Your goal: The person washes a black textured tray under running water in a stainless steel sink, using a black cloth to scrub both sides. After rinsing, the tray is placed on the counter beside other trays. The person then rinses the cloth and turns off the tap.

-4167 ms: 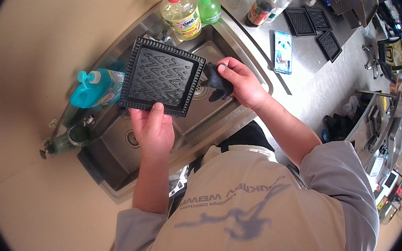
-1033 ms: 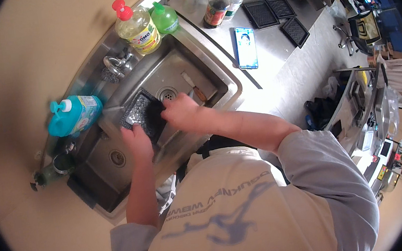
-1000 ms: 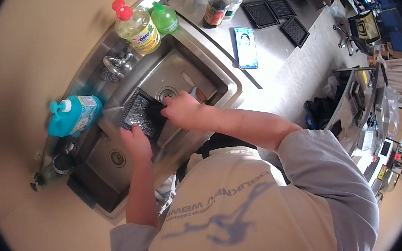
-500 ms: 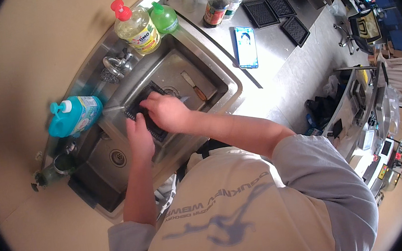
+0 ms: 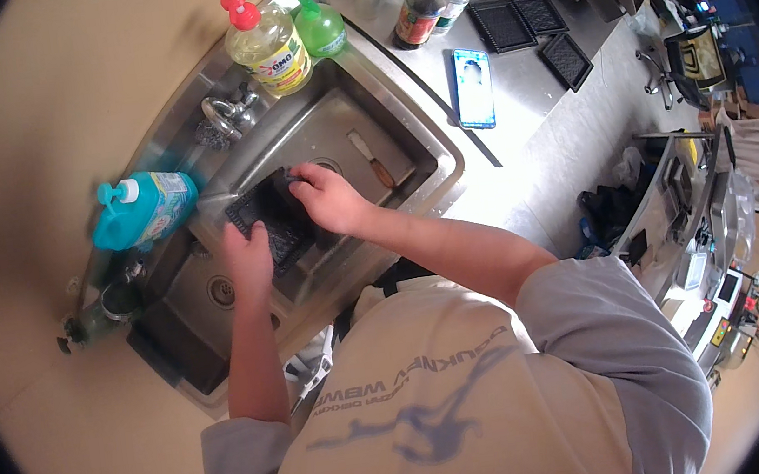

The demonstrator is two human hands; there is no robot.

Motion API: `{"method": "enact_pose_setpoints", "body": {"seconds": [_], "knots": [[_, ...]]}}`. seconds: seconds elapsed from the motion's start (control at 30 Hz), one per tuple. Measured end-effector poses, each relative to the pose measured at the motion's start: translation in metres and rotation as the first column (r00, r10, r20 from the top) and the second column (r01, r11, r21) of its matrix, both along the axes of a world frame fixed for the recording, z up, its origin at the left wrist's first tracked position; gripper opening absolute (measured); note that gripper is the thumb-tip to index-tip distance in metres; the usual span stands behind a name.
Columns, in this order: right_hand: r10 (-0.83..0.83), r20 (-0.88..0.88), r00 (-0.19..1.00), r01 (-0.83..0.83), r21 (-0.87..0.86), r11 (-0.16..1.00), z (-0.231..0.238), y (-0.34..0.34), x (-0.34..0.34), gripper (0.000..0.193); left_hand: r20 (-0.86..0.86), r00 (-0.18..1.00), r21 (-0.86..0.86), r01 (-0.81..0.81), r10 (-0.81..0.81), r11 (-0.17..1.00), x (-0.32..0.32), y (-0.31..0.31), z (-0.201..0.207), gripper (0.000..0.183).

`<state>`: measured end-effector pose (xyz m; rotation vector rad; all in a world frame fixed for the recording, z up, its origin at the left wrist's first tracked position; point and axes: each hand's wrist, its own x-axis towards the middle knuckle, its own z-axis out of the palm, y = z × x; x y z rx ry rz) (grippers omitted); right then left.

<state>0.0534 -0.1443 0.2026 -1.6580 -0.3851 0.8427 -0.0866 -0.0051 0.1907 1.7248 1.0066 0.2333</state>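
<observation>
Over the divider of the double sink (image 5: 433, 170), a black rectangular tray (image 5: 280, 234) with a ridged rim is tilted between my two hands. My left hand (image 5: 249, 259) is closed on its left edge, thumb on the inner face. At the right edge, my right hand (image 5: 331, 201) is closed with fingers curled over the rim. A dark patch beside the right thumb may be a separate piece; I cannot tell. Beyond my right hand, a wooden-handled scraper (image 5: 371, 159) lies in the right basin.
Behind the sink stand a red-capped yellow bottle (image 5: 272, 52), a green pump bottle (image 5: 320, 30), a faucet (image 5: 230, 116) and a teal bottle (image 5: 147, 210). On the right counter are a lit phone (image 5: 474, 88), several black trays (image 5: 503, 26) and a dark sauce bottle (image 5: 423, 5).
My right hand has moved from the tray's middle to its right edge, uncovering the inner face. My left hand has shifted slightly left along the tray. The view has shifted a little.
</observation>
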Motion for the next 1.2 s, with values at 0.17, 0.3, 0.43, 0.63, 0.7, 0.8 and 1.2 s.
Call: {"method": "enact_pose_setpoints", "body": {"seconds": [0.17, 0.3, 0.43, 0.63, 0.7, 0.8, 1.2], "knots": [[0.112, 0.403, 0.908, -0.143, 0.047, 0.989, 0.009, 0.013, -0.005, 0.031, 0.040, 0.990, 0.005, 0.133, -0.133, 0.991, 0.013, -0.015, 0.018, 0.028], [0.154, 0.594, 0.789, -0.206, 0.020, 0.978, 0.007, 0.019, -0.003, 0.029, 0.006, 0.991, 0.000, 0.132, -0.132, 0.991, 0.015, -0.014, 0.020, 0.031], [0.182, 0.703, 0.688, -0.245, -0.011, 0.970, 0.001, 0.015, 0.007, 0.029, 0.036, 0.992, -0.031, 0.126, -0.124, 0.992, 0.005, -0.007, 0.019, 0.030], [0.158, 0.680, 0.716, -0.230, 0.016, 0.973, 0.002, 0.017, 0.000, 0.027, 0.018, 0.996, -0.070, 0.094, -0.093, 0.993, 0.006, -0.005, 0.027, 0.030], [0.160, 0.633, 0.757, -0.251, 0.056, 0.966, 0.005, 0.024, -0.011, 0.026, -0.002, 0.983, -0.043, 0.183, -0.183, 0.982, 0.008, -0.006, 0.027, 0.033], [0.136, 0.633, 0.762, -0.221, 0.057, 0.974, 0.006, 0.030, -0.016, 0.026, -0.014, 0.972, -0.023, 0.233, -0.234, 0.972, 0.008, -0.005, 0.022, 0.038], [0.294, 0.872, 0.391, -0.379, -0.139, 0.915, -0.002, 0.023, 0.006, 0.027, -0.082, 0.972, -0.081, 0.214, -0.220, 0.974, 0.001, 0.001, 0.019, 0.032]]}}
